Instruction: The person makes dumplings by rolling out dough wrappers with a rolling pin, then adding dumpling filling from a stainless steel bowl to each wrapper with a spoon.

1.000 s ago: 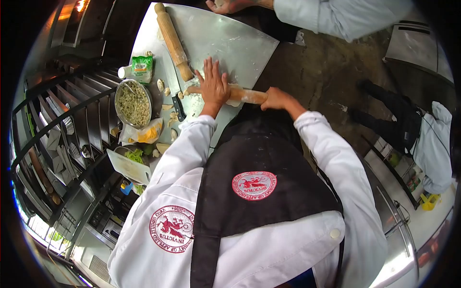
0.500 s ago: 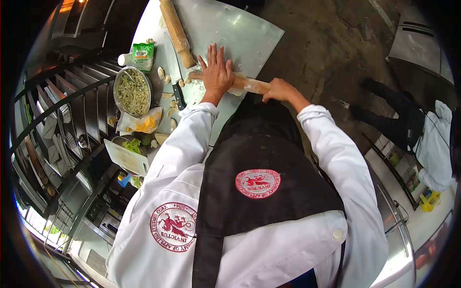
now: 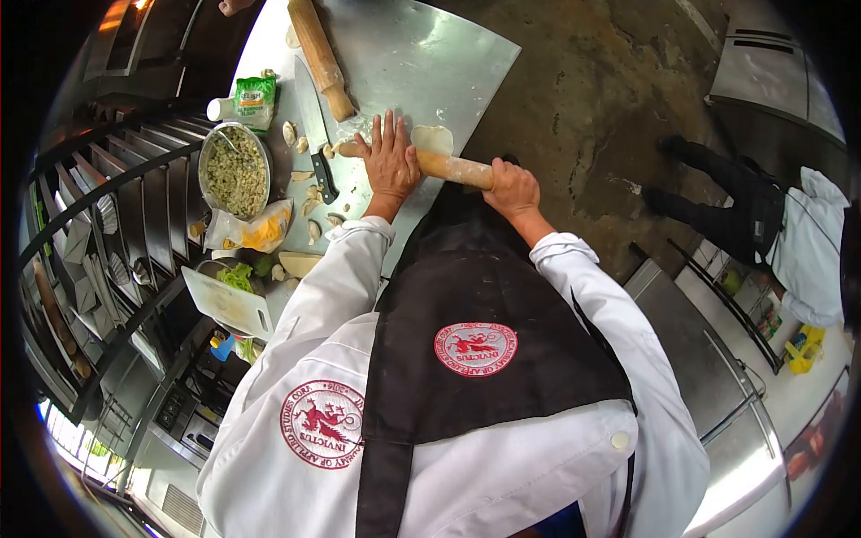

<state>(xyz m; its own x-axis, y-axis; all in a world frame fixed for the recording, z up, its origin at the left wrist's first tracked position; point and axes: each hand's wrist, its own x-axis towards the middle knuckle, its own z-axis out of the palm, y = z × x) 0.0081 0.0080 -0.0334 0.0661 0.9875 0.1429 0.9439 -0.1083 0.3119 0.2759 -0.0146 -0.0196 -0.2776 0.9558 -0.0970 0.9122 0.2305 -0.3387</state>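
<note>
A wooden rolling pin (image 3: 456,169) lies across the metal table near its front edge. My left hand (image 3: 389,170) rests flat over its left part, palm down with fingers stretched out. Around its right end my right hand (image 3: 515,191) is wrapped. Just beyond the pin is a thin round piece of dough (image 3: 432,140), partly overlapped by it. Left of my left hand lie a knife with a black handle (image 3: 324,176) and several small dough pieces (image 3: 313,199). A second rolling pin (image 3: 319,56) lies farther back.
On the left stand a metal bowl of chopped filling (image 3: 235,170), a green flour bag (image 3: 256,100) and a yellow-and-clear plastic bag (image 3: 260,228). A white cutting board (image 3: 226,301) leans nearer me. Shelves line the left side. Another person (image 3: 762,215) stands at the right.
The rolling pin has come nearer my body, leaving the dough round showing beyond it. My right hand has closed more fully around the pin's end. A hand appears at the top left.
</note>
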